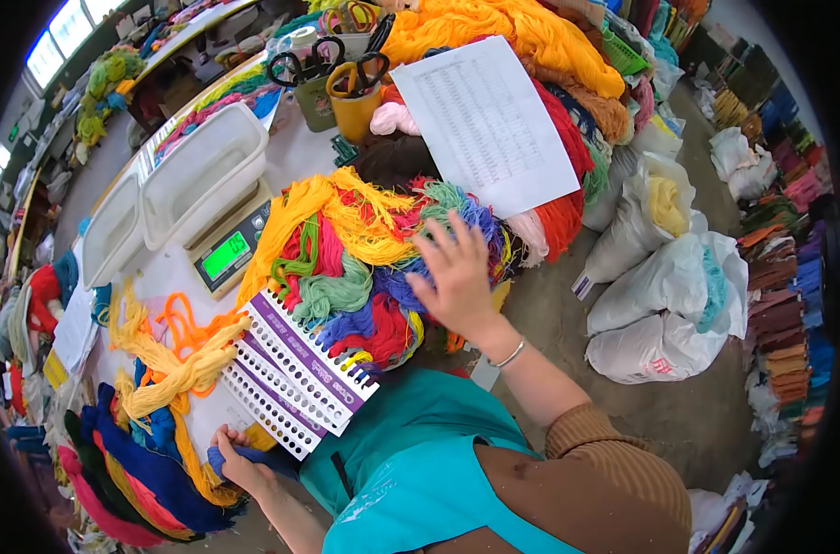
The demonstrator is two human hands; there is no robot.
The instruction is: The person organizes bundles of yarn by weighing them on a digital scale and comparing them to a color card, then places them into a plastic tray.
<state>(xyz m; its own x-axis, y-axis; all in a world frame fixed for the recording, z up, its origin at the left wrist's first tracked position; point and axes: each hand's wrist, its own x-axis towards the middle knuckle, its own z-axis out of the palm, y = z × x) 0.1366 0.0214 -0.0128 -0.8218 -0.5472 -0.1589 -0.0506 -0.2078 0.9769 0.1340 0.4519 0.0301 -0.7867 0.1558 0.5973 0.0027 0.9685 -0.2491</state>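
My left hand (pixel 242 464) is closed around a small blue yarn bundle (pixel 216 460) at the lower left, close to the table's near edge. Fingers spread, my right hand (pixel 457 277) hovers over the right side of a mixed yarn pile (pixel 344 285), holding nothing. Orange, red, green, blue and yellow strands are tangled in that pile. Between my hands lie punched, purple-banded cards (pixel 302 360), overlapping one another. A pale orange twisted skein (pixel 181 377) rests just left of the cards.
A digital scale (pixel 230 249) reading 0.5 carries a white plastic tray (pixel 207 166). Behind are scissors in a yellow cup (pixel 355 106). A printed sheet (pixel 486 125) lies on heaped yarn. White sacks (pixel 660 295) stand on the floor at right; dark blue skeins (pixel 152 452) hang lower left.
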